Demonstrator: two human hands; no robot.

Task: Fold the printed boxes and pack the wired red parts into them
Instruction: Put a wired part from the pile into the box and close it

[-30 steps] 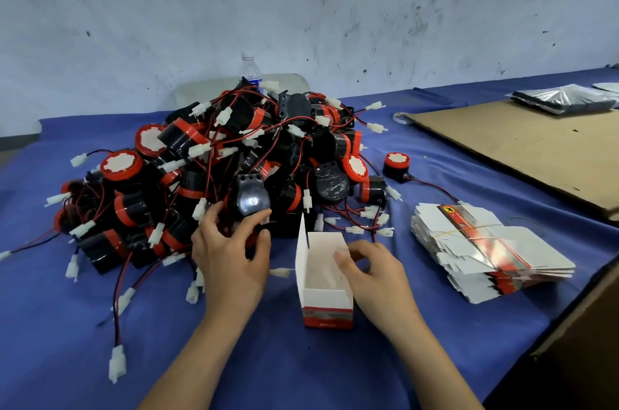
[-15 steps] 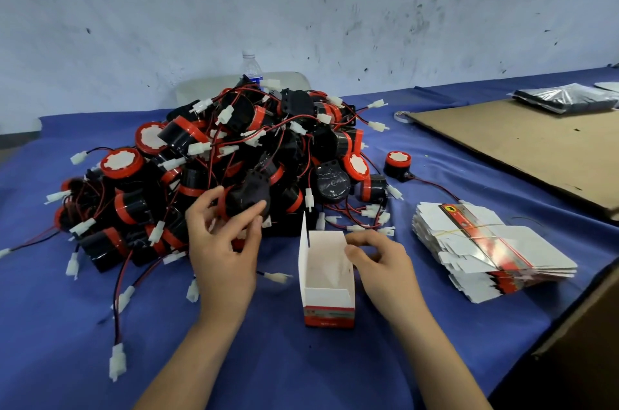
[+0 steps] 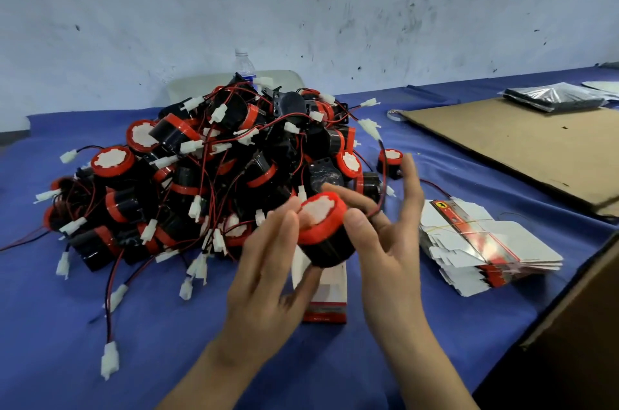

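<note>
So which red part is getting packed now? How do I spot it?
Find the big pile of wired red-and-black parts on the blue table. Just in front of it, by the open white box, two hands meet: the right hand pinches one part and the left hand touches it with straight fingers. It is the only part off the table, white-centred red cap up.

We are facing a blue-clothed table. A heap of wired red parts is lying mid-table, an open printed box is standing before it, and a banded stack of flat boxes is lying rightward, near a cardboard sheet.
</note>
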